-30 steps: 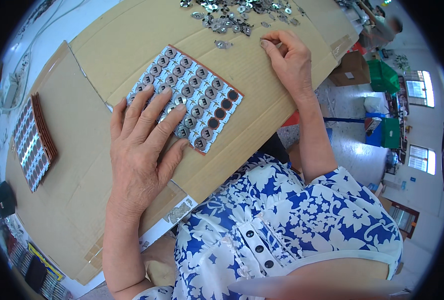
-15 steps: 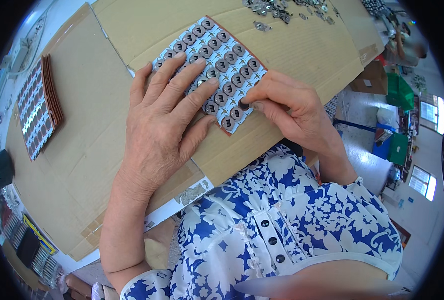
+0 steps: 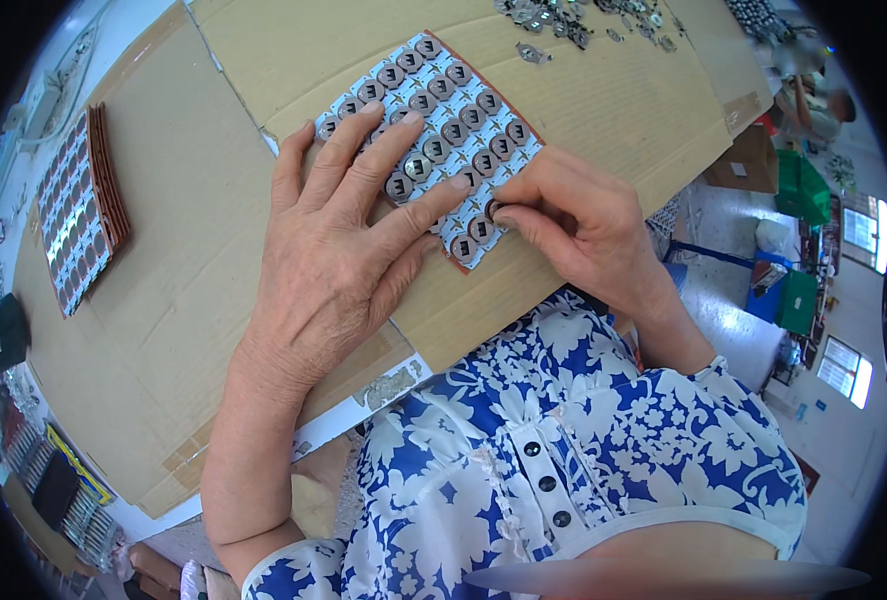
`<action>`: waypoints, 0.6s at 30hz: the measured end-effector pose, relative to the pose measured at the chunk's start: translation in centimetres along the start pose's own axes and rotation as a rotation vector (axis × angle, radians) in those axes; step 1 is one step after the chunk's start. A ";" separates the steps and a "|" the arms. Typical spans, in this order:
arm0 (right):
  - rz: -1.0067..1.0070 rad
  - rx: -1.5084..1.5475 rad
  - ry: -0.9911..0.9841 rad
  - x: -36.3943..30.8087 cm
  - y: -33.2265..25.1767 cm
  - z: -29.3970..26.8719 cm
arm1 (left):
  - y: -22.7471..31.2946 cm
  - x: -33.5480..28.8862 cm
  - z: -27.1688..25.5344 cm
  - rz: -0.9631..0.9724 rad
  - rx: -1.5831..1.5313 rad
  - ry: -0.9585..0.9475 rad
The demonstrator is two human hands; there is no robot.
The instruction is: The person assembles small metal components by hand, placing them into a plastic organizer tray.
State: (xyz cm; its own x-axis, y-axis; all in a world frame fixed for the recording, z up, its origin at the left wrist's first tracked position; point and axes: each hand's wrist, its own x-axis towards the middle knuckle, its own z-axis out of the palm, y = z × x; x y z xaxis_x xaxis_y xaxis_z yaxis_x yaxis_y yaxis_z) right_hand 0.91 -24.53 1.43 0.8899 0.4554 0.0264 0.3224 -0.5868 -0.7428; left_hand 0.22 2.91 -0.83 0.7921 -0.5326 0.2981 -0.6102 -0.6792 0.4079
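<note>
A rectangular panel [image 3: 454, 130] with a white and brown face lies tilted on the cardboard, with rows of round grey metal discs marked in black. Across its left part my left hand [image 3: 329, 245] rests with the fingers spread, the fingertips touching the discs. At the panel's right edge, close to the near corner, my right hand [image 3: 594, 225] has thumb and forefinger pinched on one small round metal disc [image 3: 493, 209]. That disc touches the panel or lies just over it; the fingers partly hide it.
Brown cardboard [image 3: 179, 230] covers the tabletop. A stack of similar panels [image 3: 72, 215] stands at the left. Loose metal pieces [image 3: 554, 20] are heaped at the far edge. To the right are green bins [image 3: 802, 190], a cardboard box [image 3: 742, 160] and another person [image 3: 814, 110].
My left forefinger has slid right and nearer over the panel, toward the right hand. The disc in my right fingers, dark and tilted before, now sits flatter against the panel.
</note>
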 end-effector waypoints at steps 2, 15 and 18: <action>-0.203 -0.051 0.105 -0.4 0.9 0.7 | 0.0 0.2 0.0 -0.004 -0.011 -0.004; -0.029 -0.162 0.461 5.8 5.6 -3.1 | 0.4 0.2 -0.2 -0.029 -0.018 0.008; -0.164 -0.327 0.393 6.3 6.5 -2.9 | 0.3 0.4 -0.2 -0.032 -0.017 -0.001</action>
State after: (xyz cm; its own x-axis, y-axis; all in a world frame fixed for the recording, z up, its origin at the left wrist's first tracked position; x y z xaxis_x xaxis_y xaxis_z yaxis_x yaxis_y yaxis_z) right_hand 9.54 -27.46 -1.32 0.8528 0.3107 0.4197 0.4955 -0.7353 -0.4624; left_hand 0.32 2.60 -0.46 0.8110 -0.5115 0.2838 -0.5844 -0.6869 0.4320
